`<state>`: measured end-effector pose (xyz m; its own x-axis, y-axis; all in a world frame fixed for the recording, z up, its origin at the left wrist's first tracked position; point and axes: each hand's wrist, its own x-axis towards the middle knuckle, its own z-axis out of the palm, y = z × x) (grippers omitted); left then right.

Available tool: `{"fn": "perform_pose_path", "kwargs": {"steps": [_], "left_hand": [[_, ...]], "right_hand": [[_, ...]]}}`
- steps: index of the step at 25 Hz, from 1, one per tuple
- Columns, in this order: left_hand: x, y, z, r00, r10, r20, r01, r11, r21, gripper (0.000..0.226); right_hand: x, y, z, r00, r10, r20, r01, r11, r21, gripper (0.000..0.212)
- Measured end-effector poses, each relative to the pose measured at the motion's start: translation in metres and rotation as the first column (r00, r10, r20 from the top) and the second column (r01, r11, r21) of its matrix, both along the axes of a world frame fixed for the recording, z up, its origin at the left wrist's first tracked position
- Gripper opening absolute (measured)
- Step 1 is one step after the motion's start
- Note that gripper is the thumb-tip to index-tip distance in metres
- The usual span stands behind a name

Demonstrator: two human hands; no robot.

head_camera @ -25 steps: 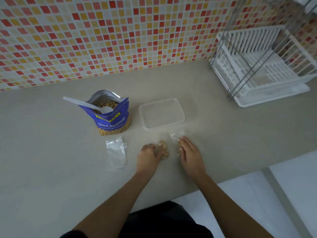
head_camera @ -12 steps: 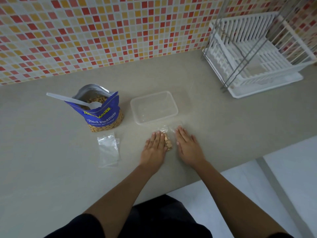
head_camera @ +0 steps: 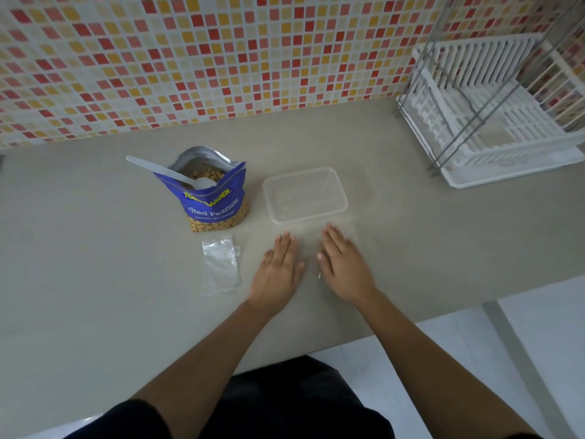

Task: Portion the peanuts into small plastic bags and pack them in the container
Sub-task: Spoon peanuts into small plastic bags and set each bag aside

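Beige table [head_camera: 95,264] is touched by both hands, which are laid palm down side by side near its front edge. The left hand [head_camera: 278,267] is spread flat with the fingers straight and close together, and nothing is held in it. The right hand [head_camera: 343,267] is likewise flat, its fingers straight and pointed towards the wall, and nothing is seen to be gripped. A narrow strip of bare table is left between the two thumbs; a small glint is seen there by the right thumb, but what it is cannot be told.

Just beyond the fingertips, a clear rectangular container [head_camera: 305,194] is set open on the table, apart from both hands. To the left of the left hand, a small stack of clear plastic bags [head_camera: 221,264] is laid flat. Behind those bags, and beside the container on its left, a blue peanut pouch [head_camera: 215,201] is stood upright with its top open, and peanuts [head_camera: 205,175] are seen inside. A white plastic spoon [head_camera: 167,172] is rested in the mouth of the pouch, its handle stuck out to the left.

Well apart, at the far right of the table, a white dish rack [head_camera: 493,122] is placed against a wall of red, orange and white mosaic tiles [head_camera: 221,58].
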<state>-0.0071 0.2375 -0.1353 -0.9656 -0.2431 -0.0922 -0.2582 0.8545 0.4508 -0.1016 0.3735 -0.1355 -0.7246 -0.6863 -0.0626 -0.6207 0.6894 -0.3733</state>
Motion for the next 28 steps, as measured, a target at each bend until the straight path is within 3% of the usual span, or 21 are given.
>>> {"fn": "perform_pose_path", "kwargs": {"steps": [3,7,9,12,14,19,22,26,28], "left_hand": [[0.033,-0.037,-0.001,0.997,0.065,-0.028,-0.066,0.998,-0.009,0.061],[0.067,-0.086,-0.003,0.986,0.151,0.077,-0.148,0.988,-0.046,0.055],[0.072,-0.101,-0.003,0.976,0.185,0.115,-0.179,0.982,-0.065,0.061],[0.071,-0.112,-0.006,0.970,0.150,0.192,-0.136,0.987,-0.085,0.071],[0.070,-0.114,-0.009,0.962,0.142,0.234,-0.114,0.985,-0.129,0.061],[0.078,-0.113,-0.008,0.993,0.116,-0.008,-0.115,0.969,-0.219,0.038],[0.081,-0.112,-0.006,0.981,0.172,-0.089,-0.182,0.977,-0.113,0.033],[0.083,-0.107,0.014,0.899,0.401,-0.179,-0.375,0.913,0.163,0.019],[0.086,-0.106,0.031,0.819,0.539,-0.195,-0.460,0.821,0.338,0.015]], "right_hand": [[0.030,-0.039,-0.006,0.994,0.105,0.026,-0.105,0.994,-0.021,0.060],[0.070,-0.083,-0.022,0.966,0.236,0.102,-0.238,0.971,0.007,0.064],[0.077,-0.094,-0.027,0.964,0.237,0.122,-0.245,0.967,0.062,0.071],[0.083,-0.093,-0.035,0.980,0.194,0.035,-0.197,0.967,0.160,0.065],[0.086,-0.093,-0.037,0.985,0.174,-0.003,-0.170,0.969,0.177,0.065],[0.088,-0.094,-0.044,0.982,0.167,-0.091,-0.153,0.978,0.140,0.066],[0.088,-0.093,-0.046,0.978,0.188,-0.092,-0.176,0.976,0.129,0.068],[0.083,-0.094,-0.034,0.971,0.159,0.180,-0.149,0.986,-0.067,0.077],[0.087,-0.100,-0.016,0.884,0.008,0.467,0.148,0.943,-0.297,0.072]]}}
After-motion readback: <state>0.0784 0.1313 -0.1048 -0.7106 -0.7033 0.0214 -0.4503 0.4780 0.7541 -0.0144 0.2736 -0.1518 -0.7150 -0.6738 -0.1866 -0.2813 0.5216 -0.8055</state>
